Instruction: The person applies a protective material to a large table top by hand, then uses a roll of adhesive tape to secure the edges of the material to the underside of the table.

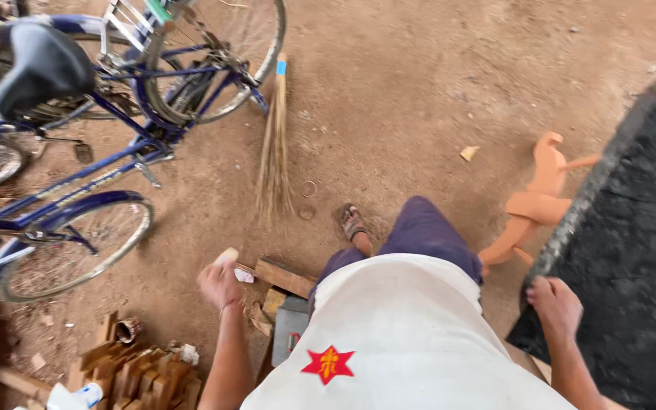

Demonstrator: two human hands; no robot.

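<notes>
Gripping wood block (228, 255): left hand (220, 285); right hand (556, 305) on black sheet (632, 250).

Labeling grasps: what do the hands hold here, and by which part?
Left hand grips a small pale block by its lower end; motion blur hides details. Right hand rests on the edge of the black sheet.

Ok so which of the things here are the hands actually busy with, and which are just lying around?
In hand:
- left hand holds a small pale wood block
- right hand grips the edge of the big black sheet

Lying about:
- blue bicycles
- straw broom
- orange plastic toy horse
- wood offcuts
- plank near the sandalled foot
</notes>
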